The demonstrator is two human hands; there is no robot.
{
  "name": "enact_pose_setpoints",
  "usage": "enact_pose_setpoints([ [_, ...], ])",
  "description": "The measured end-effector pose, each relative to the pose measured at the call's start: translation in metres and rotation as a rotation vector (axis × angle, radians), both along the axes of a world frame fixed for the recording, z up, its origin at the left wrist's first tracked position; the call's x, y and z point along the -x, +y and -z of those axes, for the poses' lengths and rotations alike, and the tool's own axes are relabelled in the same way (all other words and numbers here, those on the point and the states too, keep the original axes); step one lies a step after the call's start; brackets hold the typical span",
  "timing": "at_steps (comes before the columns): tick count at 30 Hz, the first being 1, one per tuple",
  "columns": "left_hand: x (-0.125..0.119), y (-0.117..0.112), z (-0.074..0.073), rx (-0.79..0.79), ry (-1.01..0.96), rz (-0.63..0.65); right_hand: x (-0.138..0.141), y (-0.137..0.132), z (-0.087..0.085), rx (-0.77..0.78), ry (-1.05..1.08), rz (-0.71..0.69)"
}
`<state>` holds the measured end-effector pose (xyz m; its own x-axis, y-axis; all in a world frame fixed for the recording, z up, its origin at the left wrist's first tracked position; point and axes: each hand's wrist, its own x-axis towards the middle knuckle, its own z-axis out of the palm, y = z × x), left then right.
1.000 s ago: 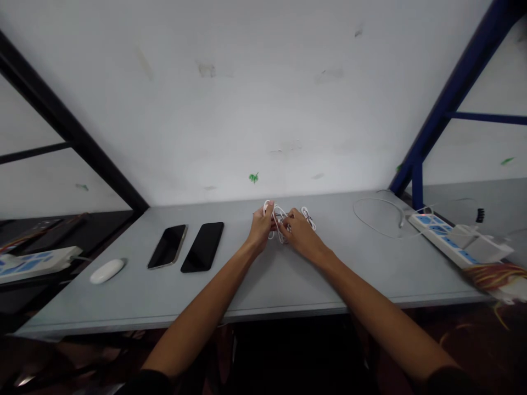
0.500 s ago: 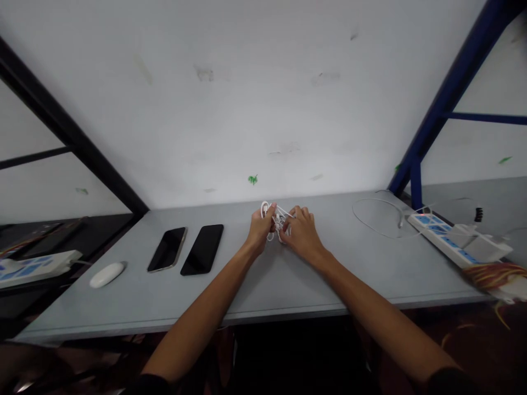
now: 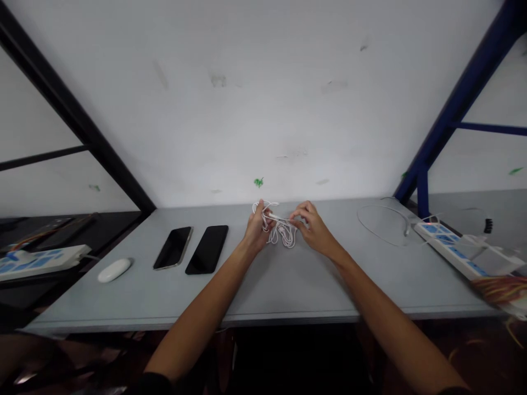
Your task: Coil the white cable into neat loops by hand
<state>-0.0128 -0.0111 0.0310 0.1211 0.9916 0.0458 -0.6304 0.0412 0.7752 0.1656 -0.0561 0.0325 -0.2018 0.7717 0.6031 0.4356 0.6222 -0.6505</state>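
A tangled white cable (image 3: 284, 232) hangs in loops between my two hands, over the grey table. My left hand (image 3: 257, 229) is closed round a bunch of its loops, thumb pointing up. A white connector end lies just right of those fingers. My right hand (image 3: 308, 224) pinches a strand of the same cable between thumb and fingertips. Whether the lower loops touch the tabletop I cannot tell.
Left of my hands lie a black phone (image 3: 207, 249), a second phone with a light edge (image 3: 173, 247) and a white mouse (image 3: 114, 270). A power strip (image 3: 453, 251) with plugs sits at the right end. Another power strip (image 3: 45, 262) is at far left. A wall (image 3: 263, 109) rises behind the table.
My right hand has moved right, away from the left, and the cable bundle has spread, with loops now hanging between the hands. The view has shifted slightly.
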Motion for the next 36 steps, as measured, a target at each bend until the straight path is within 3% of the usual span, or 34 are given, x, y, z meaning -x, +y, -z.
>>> enact_pose_setpoints([
  [5, 0.001, -0.004, -0.002, -0.030, 0.060, 0.019, -0.003, -0.003, -0.004, 0.081, 0.014, -0.132],
  [10, 0.001, -0.007, -0.007, -0.034, 0.038, 0.037, 0.001, 0.002, -0.001, 0.266, 0.304, -0.113],
  [16, -0.002, -0.004, -0.006, -0.045, -0.010, 0.094, 0.006, 0.012, 0.009, 0.444, 0.622, -0.188],
  [20, -0.009, -0.008, -0.001, -0.120, 0.224, 0.015, 0.011, 0.013, 0.016, 0.435, 0.501, -0.135],
  [24, -0.009, -0.013, -0.004, -0.225, 0.458, 0.085, 0.010, 0.015, 0.020, 0.135, 0.250, 0.143],
  [26, -0.008, -0.015, -0.007, -0.288, 0.521, 0.113, 0.009, 0.016, 0.020, 0.063, 0.203, 0.173],
  [30, -0.007, -0.016, -0.011, -0.363, 0.541, 0.138, 0.005, 0.019, 0.020, 0.118, 0.334, 0.140],
  [36, -0.004, -0.012, -0.008, -0.263, 0.450, 0.173, 0.004, 0.017, 0.015, 0.419, 0.578, 0.028],
])
